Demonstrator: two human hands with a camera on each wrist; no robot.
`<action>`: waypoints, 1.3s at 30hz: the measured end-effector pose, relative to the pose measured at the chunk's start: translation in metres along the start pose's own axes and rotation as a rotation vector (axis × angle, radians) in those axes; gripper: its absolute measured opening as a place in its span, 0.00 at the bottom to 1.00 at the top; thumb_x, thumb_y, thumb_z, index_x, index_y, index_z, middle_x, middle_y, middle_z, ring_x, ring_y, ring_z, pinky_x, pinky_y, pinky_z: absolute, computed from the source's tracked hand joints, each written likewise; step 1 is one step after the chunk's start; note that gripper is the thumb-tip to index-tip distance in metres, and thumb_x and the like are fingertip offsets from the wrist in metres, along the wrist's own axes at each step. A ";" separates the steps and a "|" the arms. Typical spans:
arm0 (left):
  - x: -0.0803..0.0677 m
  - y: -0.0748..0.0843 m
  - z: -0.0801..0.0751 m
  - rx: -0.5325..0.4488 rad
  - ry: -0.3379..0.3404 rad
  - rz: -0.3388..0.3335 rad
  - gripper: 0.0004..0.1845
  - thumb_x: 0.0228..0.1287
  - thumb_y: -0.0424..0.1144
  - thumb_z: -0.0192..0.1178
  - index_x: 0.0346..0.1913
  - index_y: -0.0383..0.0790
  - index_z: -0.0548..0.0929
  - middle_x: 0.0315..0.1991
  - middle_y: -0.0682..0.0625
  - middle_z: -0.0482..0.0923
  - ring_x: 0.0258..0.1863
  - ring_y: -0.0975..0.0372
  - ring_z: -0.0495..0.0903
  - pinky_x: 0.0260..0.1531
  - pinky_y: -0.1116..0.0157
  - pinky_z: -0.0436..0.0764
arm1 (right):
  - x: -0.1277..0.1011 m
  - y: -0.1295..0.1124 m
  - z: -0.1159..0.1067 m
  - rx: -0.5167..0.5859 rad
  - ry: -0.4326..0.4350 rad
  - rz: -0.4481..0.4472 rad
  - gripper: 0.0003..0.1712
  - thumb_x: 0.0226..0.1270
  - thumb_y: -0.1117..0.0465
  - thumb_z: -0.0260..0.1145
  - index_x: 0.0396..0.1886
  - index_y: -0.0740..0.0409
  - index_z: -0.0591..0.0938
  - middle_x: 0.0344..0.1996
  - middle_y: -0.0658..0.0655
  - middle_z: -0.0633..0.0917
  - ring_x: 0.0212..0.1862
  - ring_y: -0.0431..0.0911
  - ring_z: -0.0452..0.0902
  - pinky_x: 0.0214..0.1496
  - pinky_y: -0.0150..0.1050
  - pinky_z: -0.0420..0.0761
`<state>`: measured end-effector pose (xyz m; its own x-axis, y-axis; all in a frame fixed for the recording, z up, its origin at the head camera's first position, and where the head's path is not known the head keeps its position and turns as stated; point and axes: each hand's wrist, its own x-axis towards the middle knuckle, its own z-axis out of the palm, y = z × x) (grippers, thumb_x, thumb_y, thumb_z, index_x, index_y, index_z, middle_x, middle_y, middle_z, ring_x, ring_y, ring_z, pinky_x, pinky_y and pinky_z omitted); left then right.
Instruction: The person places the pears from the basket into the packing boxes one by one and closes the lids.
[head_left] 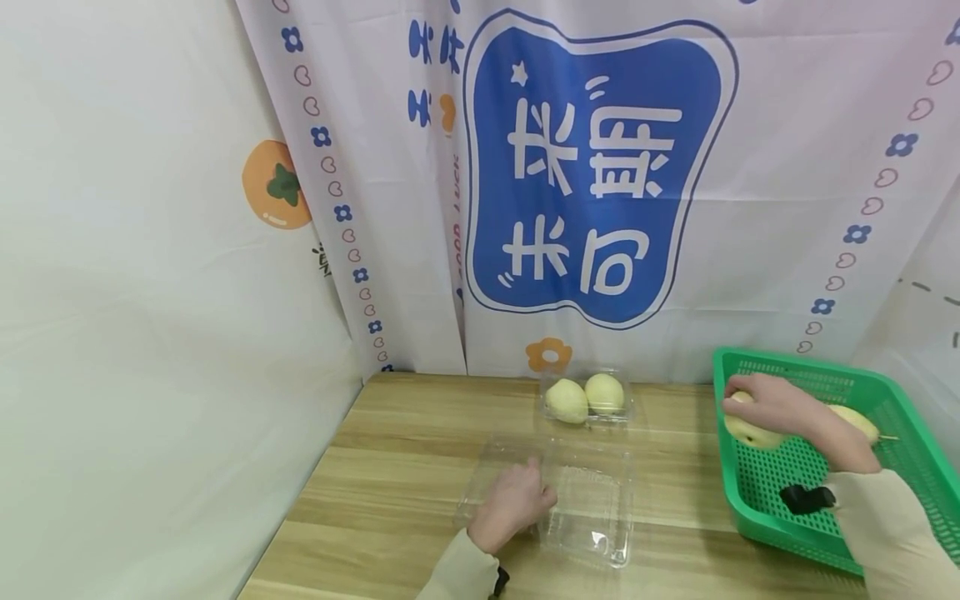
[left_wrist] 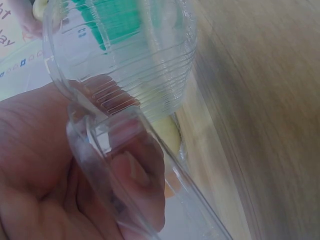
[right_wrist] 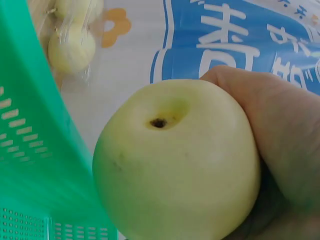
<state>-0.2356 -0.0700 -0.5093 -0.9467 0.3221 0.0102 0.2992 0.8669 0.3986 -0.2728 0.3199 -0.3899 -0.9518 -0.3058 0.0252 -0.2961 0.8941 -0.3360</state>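
Observation:
My right hand [head_left: 772, 408] grips a pale yellow-green pear [right_wrist: 175, 165] at the left side of the green basket [head_left: 772, 521]. The pear's dark, dimpled end faces the right wrist camera. Farther right in the basket lies another pear [head_left: 855, 421] with a stem. On the table, a clear plastic clamshell box [head_left: 588, 508] stands open with no fruit in it. My left hand [head_left: 513, 504] holds this box near its middle fold, fingers bent around the plastic edge. The left wrist view shows those fingers through the clear plastic wall [left_wrist: 150, 65].
A second clear box [head_left: 626, 408] with two pears [head_left: 567, 402] in it stands at the table's back edge, against the printed curtain [head_left: 750, 275]. A white cloth wall [head_left: 172, 375] borders the wooden table [head_left: 360, 500] on the left.

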 end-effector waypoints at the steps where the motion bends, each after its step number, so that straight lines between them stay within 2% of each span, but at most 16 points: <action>1: 0.000 0.000 0.000 0.003 0.003 0.001 0.31 0.61 0.41 0.56 0.65 0.26 0.69 0.10 0.57 0.60 0.08 0.67 0.57 0.06 0.72 0.55 | 0.000 -0.003 0.001 -0.002 0.004 -0.013 0.14 0.67 0.54 0.58 0.42 0.56 0.83 0.36 0.53 0.84 0.32 0.42 0.73 0.33 0.38 0.73; 6: 0.000 -0.001 0.000 0.009 0.010 0.002 0.30 0.61 0.41 0.57 0.63 0.26 0.71 0.11 0.56 0.62 0.08 0.67 0.59 0.06 0.72 0.57 | 0.003 -0.021 0.005 -0.008 0.010 -0.050 0.10 0.66 0.55 0.60 0.39 0.53 0.83 0.35 0.50 0.83 0.34 0.41 0.73 0.36 0.39 0.75; 10: -0.001 0.000 0.000 0.010 0.003 0.002 0.30 0.61 0.41 0.56 0.64 0.26 0.70 0.10 0.57 0.60 0.08 0.67 0.57 0.06 0.72 0.55 | 0.005 -0.031 0.009 0.001 0.019 -0.073 0.08 0.66 0.56 0.60 0.38 0.52 0.83 0.33 0.48 0.83 0.34 0.41 0.73 0.36 0.39 0.75; 19: -0.001 -0.001 0.000 -0.011 0.000 0.010 0.31 0.61 0.40 0.56 0.65 0.25 0.69 0.09 0.58 0.58 0.06 0.69 0.54 0.04 0.73 0.52 | 0.010 -0.045 0.019 0.000 0.054 -0.099 0.10 0.66 0.55 0.59 0.40 0.53 0.84 0.37 0.52 0.83 0.38 0.43 0.75 0.39 0.41 0.77; 26: -0.001 -0.002 -0.001 -0.030 0.019 0.051 0.18 0.60 0.36 0.56 0.49 0.25 0.76 0.14 0.56 0.62 0.09 0.68 0.59 0.06 0.73 0.56 | 0.014 -0.060 0.034 -0.006 0.082 -0.118 0.09 0.67 0.54 0.59 0.39 0.50 0.84 0.38 0.52 0.83 0.38 0.44 0.76 0.38 0.42 0.76; 39: 0.001 -0.003 0.001 -0.033 0.009 0.037 0.24 0.61 0.37 0.55 0.56 0.23 0.74 0.12 0.57 0.61 0.08 0.69 0.58 0.05 0.73 0.55 | 0.030 -0.085 0.064 0.028 0.081 -0.210 0.07 0.64 0.57 0.60 0.34 0.48 0.84 0.34 0.45 0.84 0.37 0.40 0.77 0.40 0.40 0.78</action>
<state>-0.2369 -0.0718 -0.5110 -0.9361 0.3503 0.0335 0.3301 0.8414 0.4279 -0.2714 0.2142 -0.4209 -0.8732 -0.4559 0.1723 -0.4871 0.8040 -0.3410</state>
